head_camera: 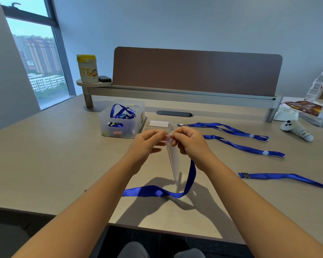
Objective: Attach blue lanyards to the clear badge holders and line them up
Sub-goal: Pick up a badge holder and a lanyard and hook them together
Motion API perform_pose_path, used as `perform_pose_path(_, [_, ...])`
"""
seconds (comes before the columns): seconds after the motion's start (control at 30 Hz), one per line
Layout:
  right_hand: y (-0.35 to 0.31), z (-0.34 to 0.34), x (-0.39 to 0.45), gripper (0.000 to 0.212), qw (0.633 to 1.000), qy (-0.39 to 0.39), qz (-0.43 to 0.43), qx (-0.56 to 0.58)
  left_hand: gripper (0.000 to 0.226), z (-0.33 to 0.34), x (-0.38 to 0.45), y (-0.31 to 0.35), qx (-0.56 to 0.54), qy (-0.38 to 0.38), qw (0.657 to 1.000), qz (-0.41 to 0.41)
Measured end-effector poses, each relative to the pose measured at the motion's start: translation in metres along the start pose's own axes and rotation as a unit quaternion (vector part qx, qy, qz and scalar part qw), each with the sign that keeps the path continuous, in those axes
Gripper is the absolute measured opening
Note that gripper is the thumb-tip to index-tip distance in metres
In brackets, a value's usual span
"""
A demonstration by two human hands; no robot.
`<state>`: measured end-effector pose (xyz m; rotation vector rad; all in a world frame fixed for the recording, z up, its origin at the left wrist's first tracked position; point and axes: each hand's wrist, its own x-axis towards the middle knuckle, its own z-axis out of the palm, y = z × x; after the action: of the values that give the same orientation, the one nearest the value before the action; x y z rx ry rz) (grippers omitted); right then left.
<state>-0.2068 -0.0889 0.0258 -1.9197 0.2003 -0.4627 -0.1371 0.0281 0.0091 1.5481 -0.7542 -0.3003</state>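
Left hand (147,141): pinches holder (172,161) top, held mid-table above the desk.
Right hand (189,139): pinches lanyard (191,174) clip at the slot.
Risk: clip may slip off; clear plastic hides the slot.
Done: two lanyards (231,130) far right.

- Both forearms reached forward, converging above the desk.
- The left hand (147,144) was raised, fingertips pinched together.
- The right hand (189,139) faced it, fingers curled, pinching.
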Motion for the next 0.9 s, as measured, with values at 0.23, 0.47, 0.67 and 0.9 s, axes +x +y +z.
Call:
perform_pose_path(0.23, [-0.010,-0.004,-0.001,0.024,0.974,0.000,0.134,0.181,0.046,0.007,-0.002,-0.011,0.187,-0.028,0.981,0.035])
perform_pose_path(0.47, [-0.009,-0.013,0.003,0.027,0.981,-0.009,0.172,0.092,0.020,-0.003,0.001,-0.018,0.290,0.127,0.945,0.078])
perform_pose_path(0.67, [0.016,-0.004,0.006,0.030,0.919,0.036,-0.014,-0.392,0.015,-0.009,0.000,-0.017,0.495,0.166,0.816,0.247])
perform_pose_path(0.9, [0.024,-0.002,0.008,0.025,0.927,-0.017,0.000,-0.376,0.012,-0.009,-0.003,-0.015,0.604,0.132,0.736,0.274])
